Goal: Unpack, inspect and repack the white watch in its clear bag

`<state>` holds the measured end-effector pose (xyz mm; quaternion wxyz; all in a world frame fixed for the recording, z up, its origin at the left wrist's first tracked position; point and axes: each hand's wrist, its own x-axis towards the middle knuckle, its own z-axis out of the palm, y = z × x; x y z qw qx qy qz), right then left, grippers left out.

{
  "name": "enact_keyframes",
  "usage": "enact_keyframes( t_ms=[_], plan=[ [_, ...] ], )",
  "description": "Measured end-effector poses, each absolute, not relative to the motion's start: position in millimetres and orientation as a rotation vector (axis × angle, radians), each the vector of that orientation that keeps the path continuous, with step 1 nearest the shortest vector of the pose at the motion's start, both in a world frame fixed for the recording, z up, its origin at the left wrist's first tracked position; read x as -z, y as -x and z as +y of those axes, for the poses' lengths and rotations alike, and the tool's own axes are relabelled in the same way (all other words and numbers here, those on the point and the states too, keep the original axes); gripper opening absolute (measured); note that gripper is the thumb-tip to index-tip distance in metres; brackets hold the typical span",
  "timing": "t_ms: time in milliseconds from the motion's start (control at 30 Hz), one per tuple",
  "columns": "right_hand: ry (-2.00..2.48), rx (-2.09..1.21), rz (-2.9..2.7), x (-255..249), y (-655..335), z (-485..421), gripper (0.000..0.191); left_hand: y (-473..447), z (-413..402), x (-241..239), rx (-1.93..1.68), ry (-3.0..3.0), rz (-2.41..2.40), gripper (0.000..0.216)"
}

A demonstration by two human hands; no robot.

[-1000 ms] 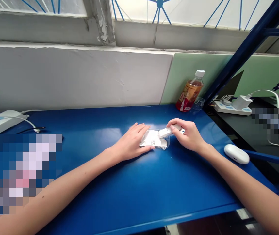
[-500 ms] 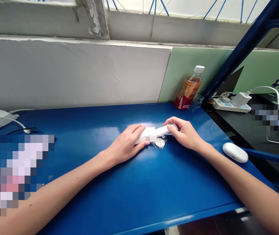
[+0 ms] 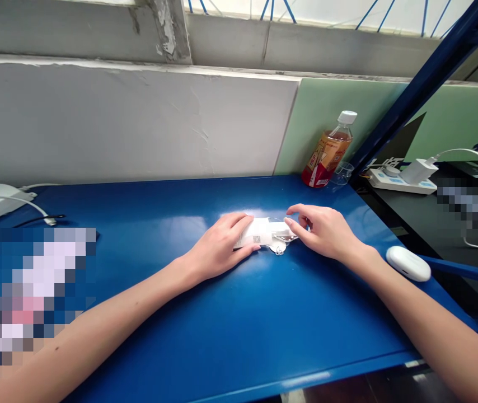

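My left hand is wrapped round a small white box that lies on the blue desk, with a printed square code on its near face. A narrower white piece extends from the right end of the box. At that piece's far end is my right hand, its thumb and forefinger apart with nothing between them. The thumb tip is close to the piece; whether it touches I cannot tell. A round white tag with a small metal ring rests just below the box, beside some clear plastic.
A bottle of reddish drink stands against the green wall panel, with a clear plastic item beside it. A white earbud case sits by my right forearm. Power strips with cables are at the right and far left.
My right thumb and forefinger have opened and let go of the white piece, which now lies lower and straighter beside the box. My left hand keeps its hold.
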<state>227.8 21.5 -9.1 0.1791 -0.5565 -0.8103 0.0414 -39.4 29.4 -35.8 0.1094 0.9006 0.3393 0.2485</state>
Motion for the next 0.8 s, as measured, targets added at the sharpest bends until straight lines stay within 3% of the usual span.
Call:
enact_keyframes(
  t_ms=[167,433,633,800],
  plan=[
    [1.218,-0.215,-2.461,1,-244,26,0.034,39,29,35,-0.716,-2.647,1.001,0.051],
    [1.098,-0.312,-2.406,17,-232,26,0.020,39,30,36,-0.706,-2.657,0.996,0.052],
    [1.202,-0.163,-2.375,13,-234,25,0.021,40,30,35,-0.696,-2.663,1.001,0.053],
    [1.310,-0.268,-2.350,5,-242,26,0.020,39,30,35,-0.695,-2.661,1.003,0.054]
  ],
)
